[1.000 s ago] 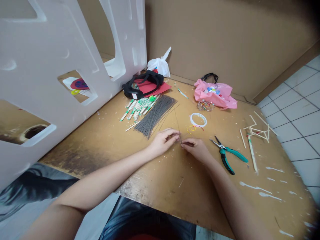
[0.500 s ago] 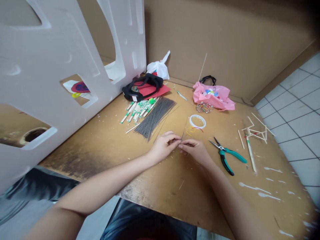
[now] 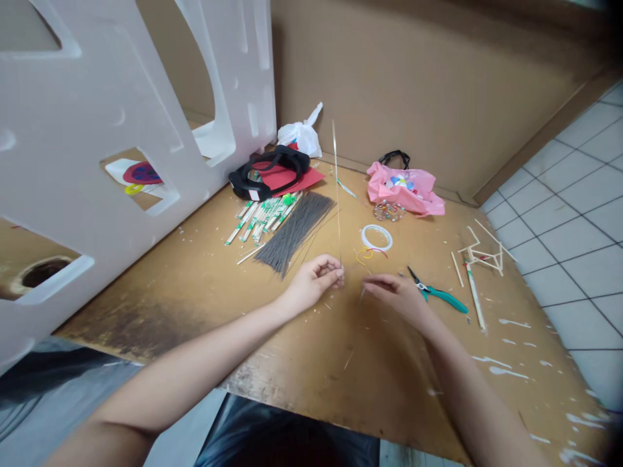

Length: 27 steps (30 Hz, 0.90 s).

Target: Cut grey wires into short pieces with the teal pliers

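My left hand (image 3: 318,279) is closed in a pinch on a thin wire (image 3: 337,181), which stands up from the fingertips and catches the light. A short gap to its right separates it from my right hand (image 3: 396,295), whose fingers are pressed together. A tiny thin piece shows under those fingertips, too small to name. Beyond my left hand lies a bundle of dark straight wires (image 3: 296,230). Pliers with teal handles (image 3: 438,293) lie partly behind my right hand. A white ring-shaped roll (image 3: 376,238) and a yellow curled wire (image 3: 363,254) lie ahead of both hands.
Wrapped chopsticks (image 3: 257,220), a black headset strap (image 3: 270,172) and a white bag (image 3: 299,137) are at the back left. A pink bag (image 3: 403,188) stands at the back. At right is a stick frame (image 3: 487,256). A white plastic panel (image 3: 121,84) borders the left side.
My hands have come apart, the right one moving rightward. The wire in my left hand now points upward and shows more clearly. The view has shifted slightly.
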{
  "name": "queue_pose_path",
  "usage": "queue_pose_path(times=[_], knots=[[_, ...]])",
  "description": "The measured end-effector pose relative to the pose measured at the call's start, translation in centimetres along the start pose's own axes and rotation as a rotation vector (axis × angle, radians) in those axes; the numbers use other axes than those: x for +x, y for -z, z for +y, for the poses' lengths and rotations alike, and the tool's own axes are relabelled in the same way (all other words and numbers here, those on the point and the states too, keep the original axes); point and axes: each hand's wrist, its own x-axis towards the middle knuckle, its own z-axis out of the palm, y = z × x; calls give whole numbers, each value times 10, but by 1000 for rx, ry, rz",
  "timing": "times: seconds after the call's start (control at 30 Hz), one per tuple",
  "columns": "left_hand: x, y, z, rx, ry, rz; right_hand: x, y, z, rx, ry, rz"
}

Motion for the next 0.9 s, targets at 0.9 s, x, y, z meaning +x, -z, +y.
queue_pose_path(times=[0.9], knots=[[-2, -4, -4, -166, 302, -150, -49, 83, 39, -151, -119, -11]])
